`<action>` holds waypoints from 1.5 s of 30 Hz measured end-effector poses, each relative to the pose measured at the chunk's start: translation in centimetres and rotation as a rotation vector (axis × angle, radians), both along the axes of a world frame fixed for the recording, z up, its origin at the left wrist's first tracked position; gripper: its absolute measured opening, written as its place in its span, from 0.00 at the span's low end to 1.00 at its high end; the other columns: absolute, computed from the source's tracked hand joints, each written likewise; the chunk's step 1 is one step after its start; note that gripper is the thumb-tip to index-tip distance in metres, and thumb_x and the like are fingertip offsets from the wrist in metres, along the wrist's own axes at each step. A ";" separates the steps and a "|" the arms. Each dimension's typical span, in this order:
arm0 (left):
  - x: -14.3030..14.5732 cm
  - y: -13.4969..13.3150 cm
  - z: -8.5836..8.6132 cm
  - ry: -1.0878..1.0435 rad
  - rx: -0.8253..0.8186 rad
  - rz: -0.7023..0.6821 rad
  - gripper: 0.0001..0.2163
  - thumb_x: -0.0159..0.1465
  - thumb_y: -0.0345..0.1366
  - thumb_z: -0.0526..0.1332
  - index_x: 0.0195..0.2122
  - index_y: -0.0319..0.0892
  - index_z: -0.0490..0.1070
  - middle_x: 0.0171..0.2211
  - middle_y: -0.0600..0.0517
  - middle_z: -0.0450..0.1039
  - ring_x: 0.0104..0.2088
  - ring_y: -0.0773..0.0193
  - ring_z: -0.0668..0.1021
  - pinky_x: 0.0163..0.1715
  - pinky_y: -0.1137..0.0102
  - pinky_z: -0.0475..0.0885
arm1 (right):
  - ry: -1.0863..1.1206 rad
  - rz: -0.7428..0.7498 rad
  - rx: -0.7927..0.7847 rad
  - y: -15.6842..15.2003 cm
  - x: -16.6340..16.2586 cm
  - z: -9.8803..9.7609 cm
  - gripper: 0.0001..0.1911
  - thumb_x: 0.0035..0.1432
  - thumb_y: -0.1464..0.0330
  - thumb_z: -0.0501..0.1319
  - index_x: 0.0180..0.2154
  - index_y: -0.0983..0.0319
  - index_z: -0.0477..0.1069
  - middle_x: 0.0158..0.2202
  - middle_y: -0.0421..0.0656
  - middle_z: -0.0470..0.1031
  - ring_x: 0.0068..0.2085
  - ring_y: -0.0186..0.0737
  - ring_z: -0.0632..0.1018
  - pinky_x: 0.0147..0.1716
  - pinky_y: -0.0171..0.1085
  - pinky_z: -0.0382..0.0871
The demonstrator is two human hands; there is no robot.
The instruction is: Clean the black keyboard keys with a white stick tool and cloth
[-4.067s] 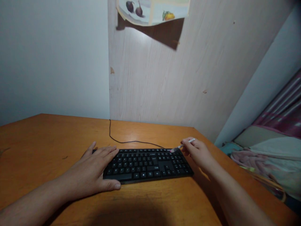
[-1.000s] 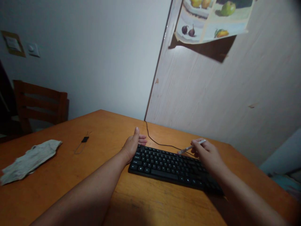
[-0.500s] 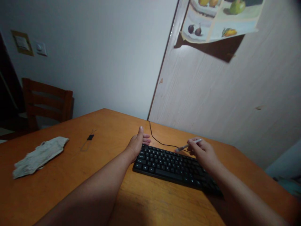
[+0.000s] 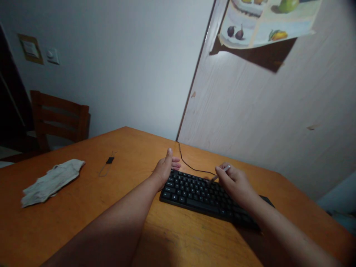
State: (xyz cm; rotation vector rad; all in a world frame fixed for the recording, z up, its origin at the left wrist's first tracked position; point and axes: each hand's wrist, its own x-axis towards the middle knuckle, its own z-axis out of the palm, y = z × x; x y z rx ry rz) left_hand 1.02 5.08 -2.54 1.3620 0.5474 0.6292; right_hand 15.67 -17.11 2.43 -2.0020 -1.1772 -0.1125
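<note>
A black keyboard (image 4: 194, 196) lies at a slant on the wooden table. My left hand (image 4: 166, 167) rests against its upper left corner, thumb up and fingers stretched out past the back edge. Between the thumb and fingers of my right hand (image 4: 232, 180) is a small slim brush with a pale handle (image 4: 222, 172). Its tip points down and left onto the keys of the upper rows. My right hand and forearm cover part of the keyboard's right side.
A crumpled pale cloth (image 4: 52, 181) lies on the left of the table (image 4: 125, 218). Nearer the middle is a black clip-like piece with thin wire loops (image 4: 110, 160). A black cable (image 4: 185, 159) runs from behind the keyboard to the wall. A wooden chair (image 4: 59, 116) stands beyond.
My right hand has shifted slightly left and tilted the brush more steeply, bringing its tip from the keyboard's back edge onto the keys. My left hand stays at the corner. The view has shifted slightly.
</note>
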 end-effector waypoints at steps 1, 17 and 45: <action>0.0 0.0 0.0 0.000 0.001 0.001 0.44 0.61 0.71 0.42 0.47 0.33 0.76 0.43 0.36 0.81 0.42 0.49 0.81 0.45 0.58 0.74 | 0.008 -0.002 0.014 0.0 -0.1 0.2 0.23 0.67 0.49 0.53 0.27 0.58 0.66 0.20 0.39 0.69 0.24 0.39 0.72 0.25 0.36 0.61; -0.1 -0.1 0.1 -0.002 -0.003 0.012 0.42 0.61 0.70 0.43 0.45 0.34 0.76 0.41 0.37 0.81 0.42 0.49 0.81 0.44 0.58 0.74 | 0.003 0.016 -0.006 0.6 -0.7 1.0 0.25 0.67 0.48 0.52 0.25 0.58 0.65 0.20 0.39 0.66 0.24 0.38 0.69 0.25 0.36 0.59; 0.1 0.0 -0.1 -0.001 -0.010 0.002 0.44 0.62 0.71 0.40 0.47 0.33 0.76 0.40 0.37 0.81 0.43 0.49 0.81 0.45 0.59 0.74 | 0.139 0.132 0.032 2.3 -3.9 1.0 0.23 0.68 0.50 0.53 0.27 0.59 0.65 0.19 0.37 0.67 0.23 0.35 0.69 0.25 0.35 0.60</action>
